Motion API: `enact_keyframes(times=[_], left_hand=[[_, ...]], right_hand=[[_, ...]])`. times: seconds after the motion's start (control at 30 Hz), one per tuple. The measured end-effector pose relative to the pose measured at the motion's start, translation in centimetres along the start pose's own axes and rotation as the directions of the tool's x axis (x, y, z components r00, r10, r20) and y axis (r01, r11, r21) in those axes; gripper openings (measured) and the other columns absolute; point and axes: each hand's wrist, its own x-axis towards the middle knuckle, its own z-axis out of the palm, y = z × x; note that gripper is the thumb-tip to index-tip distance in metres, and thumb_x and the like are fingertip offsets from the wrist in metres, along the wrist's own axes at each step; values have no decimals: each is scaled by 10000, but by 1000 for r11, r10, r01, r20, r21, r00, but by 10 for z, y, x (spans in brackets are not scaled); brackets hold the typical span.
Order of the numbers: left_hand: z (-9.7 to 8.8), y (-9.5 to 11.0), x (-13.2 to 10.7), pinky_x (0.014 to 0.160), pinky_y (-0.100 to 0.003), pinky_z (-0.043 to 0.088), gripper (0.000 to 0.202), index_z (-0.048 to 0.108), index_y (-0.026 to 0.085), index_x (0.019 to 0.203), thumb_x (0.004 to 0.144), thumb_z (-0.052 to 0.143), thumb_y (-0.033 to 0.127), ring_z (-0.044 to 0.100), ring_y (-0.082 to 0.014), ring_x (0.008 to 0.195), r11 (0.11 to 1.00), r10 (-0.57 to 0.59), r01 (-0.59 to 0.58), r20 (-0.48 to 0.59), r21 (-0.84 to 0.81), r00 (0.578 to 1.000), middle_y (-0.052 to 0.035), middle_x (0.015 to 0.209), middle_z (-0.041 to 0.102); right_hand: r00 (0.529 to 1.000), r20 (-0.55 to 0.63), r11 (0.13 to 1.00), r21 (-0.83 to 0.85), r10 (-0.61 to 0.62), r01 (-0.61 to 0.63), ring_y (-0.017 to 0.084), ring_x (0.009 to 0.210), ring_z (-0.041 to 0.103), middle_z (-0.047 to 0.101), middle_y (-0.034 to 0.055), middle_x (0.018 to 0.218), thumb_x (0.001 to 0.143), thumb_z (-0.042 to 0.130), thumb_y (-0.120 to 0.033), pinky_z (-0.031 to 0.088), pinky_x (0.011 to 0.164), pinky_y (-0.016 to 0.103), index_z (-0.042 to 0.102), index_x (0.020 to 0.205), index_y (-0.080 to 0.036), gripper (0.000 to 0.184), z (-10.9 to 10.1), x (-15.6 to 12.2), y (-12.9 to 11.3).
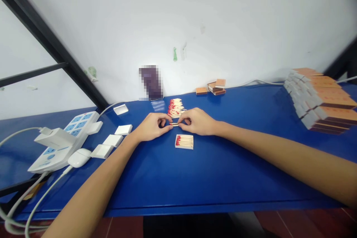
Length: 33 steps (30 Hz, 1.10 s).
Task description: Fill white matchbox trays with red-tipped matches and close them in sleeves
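My left hand [153, 126] and my right hand [197, 122] meet over the blue table [223, 171], fingers curled. Between their fingertips they pinch a small bundle of red-tipped matches [174, 124], one hand at each end. Just behind lies a loose pile of matches [176, 108]. In front of my hands sits an open white tray [184, 141] partly filled with matches laid side by side.
Several empty white trays [113, 140] lie left of my hands, beside a white power strip [60, 141] with plugs and cables. A big stack of matchboxes [320, 100] stands at the right. A few matchbox sleeves [216, 87] lie by the wall.
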Motion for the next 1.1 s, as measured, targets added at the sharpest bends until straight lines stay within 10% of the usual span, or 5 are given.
enact_keyframes(times=[1.1], left_hand=[[-2, 3, 0, 556, -237, 329, 234, 673, 176, 856, 860, 597, 398, 407, -100, 564, 998, -38, 41, 61, -55, 997, 37, 615, 473]], right_hand=[[999, 1, 999, -3, -36, 36, 84, 575, 420, 564, -29, 638, 844, 589, -219, 249, 584, 237, 721, 832, -178, 139, 1, -1, 0]])
